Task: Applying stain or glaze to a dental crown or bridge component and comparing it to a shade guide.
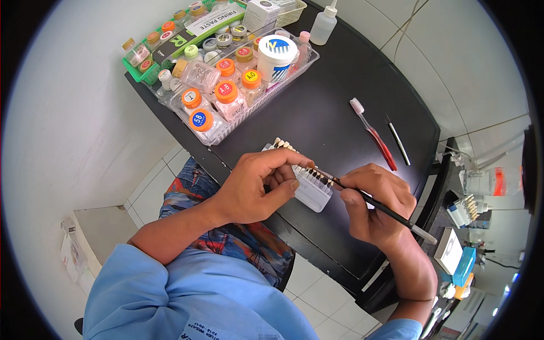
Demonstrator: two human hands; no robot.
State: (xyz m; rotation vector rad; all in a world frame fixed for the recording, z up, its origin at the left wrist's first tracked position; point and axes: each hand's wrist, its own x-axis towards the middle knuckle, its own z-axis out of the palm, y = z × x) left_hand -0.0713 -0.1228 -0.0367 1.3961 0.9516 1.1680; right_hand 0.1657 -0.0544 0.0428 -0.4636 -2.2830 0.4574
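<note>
My right hand [381, 199] grips a thin paintbrush [391, 212] with a dark handle and a pale end. Its bristle tip points left and meets the index fingertip of my left hand [255, 184]. The left fingers are curled, index stretched toward the brush and thumb below it; anything tiny held there is too small to make out. Beneath both hands lies a white tooth shade guide [310, 192] with a row of tooth-shaped tabs, partly covered by the left hand.
A clear basket [266, 79] of orange-capped jars and a white tub [277, 56] stands at the far left, beside a green basket [133, 71]. A squeeze bottle [323, 28] stands behind. A red toothbrush [378, 141] and slim tool [398, 140] lie right on the black table [317, 102].
</note>
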